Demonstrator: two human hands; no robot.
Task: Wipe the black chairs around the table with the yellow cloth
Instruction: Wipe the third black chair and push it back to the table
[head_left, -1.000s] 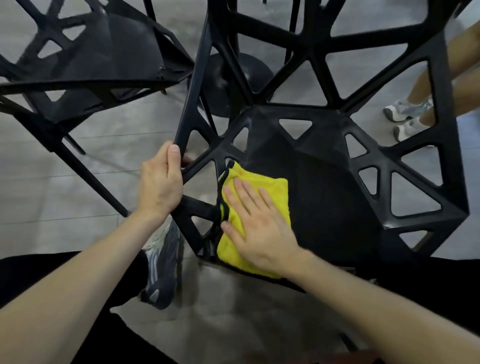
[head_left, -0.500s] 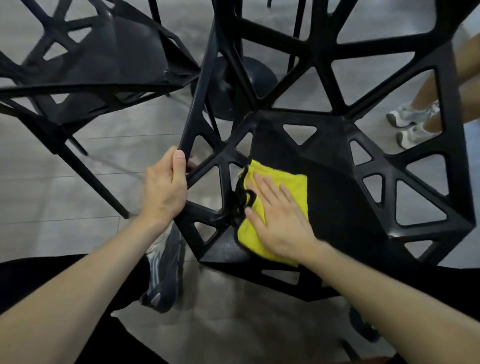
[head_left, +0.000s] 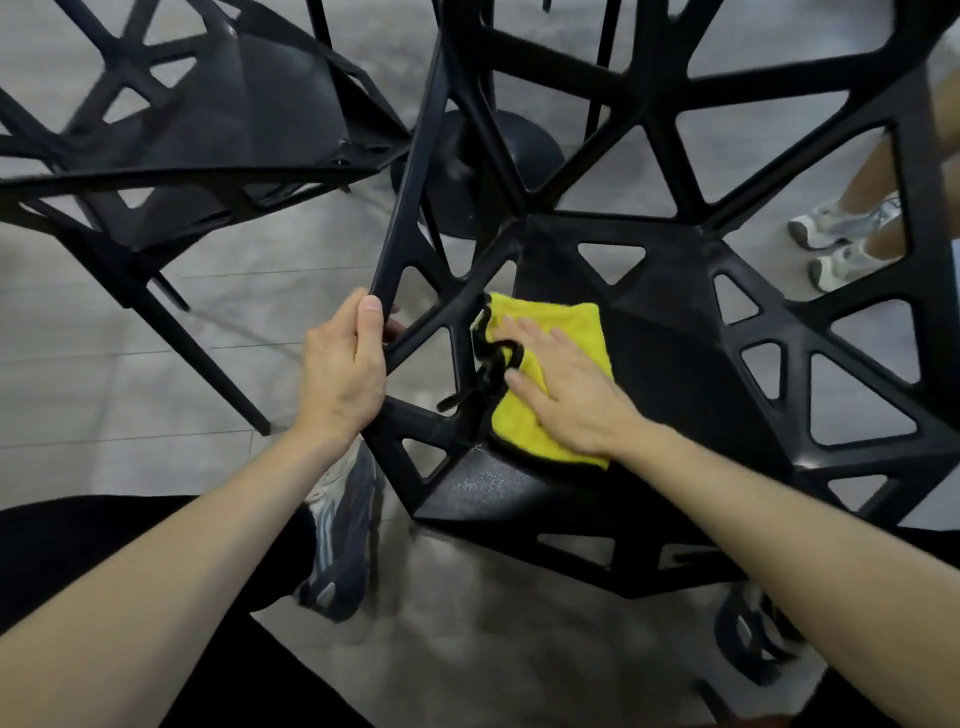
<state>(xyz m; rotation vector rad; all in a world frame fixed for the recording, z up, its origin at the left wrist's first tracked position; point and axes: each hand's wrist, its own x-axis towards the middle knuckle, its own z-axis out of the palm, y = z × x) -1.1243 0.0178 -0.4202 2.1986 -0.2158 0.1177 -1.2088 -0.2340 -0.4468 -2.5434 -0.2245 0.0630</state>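
1. Two black chairs fill the view: the near black chair (head_left: 675, 322), with triangular cut-outs, stands straight ahead, and a second black chair (head_left: 218, 130) stands at upper left, both on the grey floor (head_left: 156, 364).
2. Behind them sits a round black pedestal base (head_left: 498, 156).
3. On the near seat's left part lies the yellow cloth (head_left: 571, 332), black-edged, flat under the right hand (head_left: 566, 389), whose fingers are spread and press it down.
4. Just left of the cloth, the left hand (head_left: 340, 374) grips the chair's side strut, fingers and thumb curled round it.
5. Another person's white sneakers (head_left: 836, 244) show at right.
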